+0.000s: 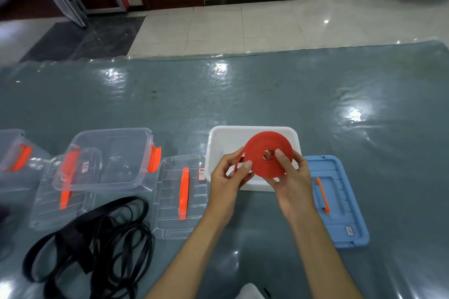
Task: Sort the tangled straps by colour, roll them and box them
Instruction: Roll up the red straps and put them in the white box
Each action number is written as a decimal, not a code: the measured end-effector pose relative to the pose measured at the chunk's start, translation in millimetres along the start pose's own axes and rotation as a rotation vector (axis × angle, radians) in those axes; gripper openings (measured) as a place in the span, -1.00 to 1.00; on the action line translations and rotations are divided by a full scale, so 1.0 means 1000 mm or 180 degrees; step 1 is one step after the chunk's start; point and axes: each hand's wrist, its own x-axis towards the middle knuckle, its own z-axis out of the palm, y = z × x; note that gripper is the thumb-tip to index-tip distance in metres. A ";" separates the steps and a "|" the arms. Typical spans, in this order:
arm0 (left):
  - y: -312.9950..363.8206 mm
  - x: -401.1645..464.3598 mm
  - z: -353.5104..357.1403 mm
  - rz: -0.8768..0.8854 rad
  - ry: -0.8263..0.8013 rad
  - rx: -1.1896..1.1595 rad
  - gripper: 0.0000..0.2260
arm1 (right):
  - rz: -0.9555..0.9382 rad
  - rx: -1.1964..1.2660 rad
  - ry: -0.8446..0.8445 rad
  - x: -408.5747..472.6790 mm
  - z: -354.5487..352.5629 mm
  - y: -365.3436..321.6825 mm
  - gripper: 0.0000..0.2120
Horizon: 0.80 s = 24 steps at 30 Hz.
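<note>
A: We are looking down at a glossy grey-green table cover (pixel 243 94) filling the middle of the frame, with pale floor tiles (pixel 218 29) running across the top. What are we holding?

B: In the head view, at centre right, we are holding a red strap roll (pixel 267 154) over the white box (pixel 218 138). Our left hand (pixel 227 177) is pinching the loose outer end at the roll's lower left edge, and our right hand (pixel 290 175) is curling round the roll, thumb lying near its open centre.

A: How are we judging its handling?

B: It is looking light, flat and limp, so we are expecting the coil to spring loose unless both faces are being pressed. We are thinking the rim and the loose end are the places to hold.

A: And what are we counting?

B: One red roll; one tangle of black straps (pixel 97 233) at lower left, strands too knotted to count. One white box, with a blue lid (pixel 340 201) to its right. Two clear boxes (pixel 116 155) at left, one cut off by the frame edge, and two clear lids (pixel 182 196) with orange handles.
</note>
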 end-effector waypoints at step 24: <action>-0.027 0.088 0.007 -0.1006 0.0977 0.0425 -0.81 | 0.0150 -0.2818 0.0145 0.072 -0.009 0.015 -0.75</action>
